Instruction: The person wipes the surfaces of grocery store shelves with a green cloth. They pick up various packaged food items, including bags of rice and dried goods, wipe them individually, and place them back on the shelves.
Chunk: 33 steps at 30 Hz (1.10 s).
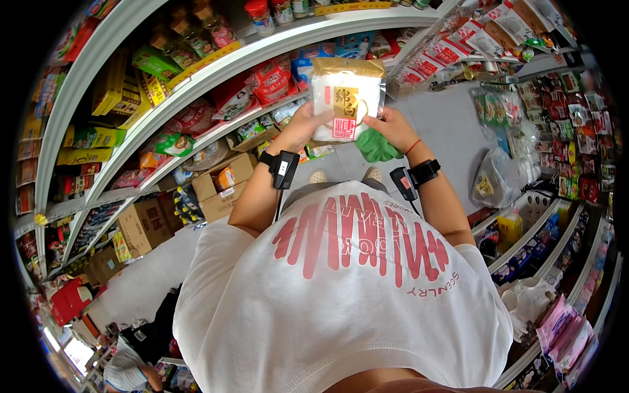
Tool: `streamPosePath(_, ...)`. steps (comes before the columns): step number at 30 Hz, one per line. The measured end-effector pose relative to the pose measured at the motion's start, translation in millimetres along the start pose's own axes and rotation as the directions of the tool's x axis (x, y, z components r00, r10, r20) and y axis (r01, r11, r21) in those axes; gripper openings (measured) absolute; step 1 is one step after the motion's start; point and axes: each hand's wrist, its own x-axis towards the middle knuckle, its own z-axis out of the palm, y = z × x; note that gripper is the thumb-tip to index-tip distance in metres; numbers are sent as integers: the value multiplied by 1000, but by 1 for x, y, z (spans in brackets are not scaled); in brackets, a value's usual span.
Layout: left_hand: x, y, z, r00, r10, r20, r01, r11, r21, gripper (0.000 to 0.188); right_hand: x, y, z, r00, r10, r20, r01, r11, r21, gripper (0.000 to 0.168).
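A clear bag of white sugar [322,103] with a gold top and a gold and pink label is held upright between both hands, in front of the shelves. My left hand [304,125] grips its lower left side, with the thumb across the front. At its lower right edge is my right hand [390,128], pinching the bag and also holding a crumpled green cloth [377,146] that hangs below the fingers.
Shelves of packaged food [221,59] curve along the left and ahead. Cardboard boxes [223,189] stand low at the left. Hanging packets [572,123] and a plastic bag [496,179] are at the right. Another person [128,366] is at the lower left.
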Motion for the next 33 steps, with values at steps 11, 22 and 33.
streamPosePath(11, -14, 9, 5, 999, -28, -43, 23, 994, -110, 48, 4, -19, 19, 989, -123, -79, 98, 961, -260, 40)
streamPosePath(22, -16, 10, -7, 988, 43, -147, -58, 993, -99, 43, 9, -17, 21, 998, -32, 44, 43, 963, -266, 38)
streamPosePath(33, -9, 1, -4, 970, 106, -219, -123, 990, -66, 46, 13, -13, 22, 985, -116, 124, 146, 952, -269, 41)
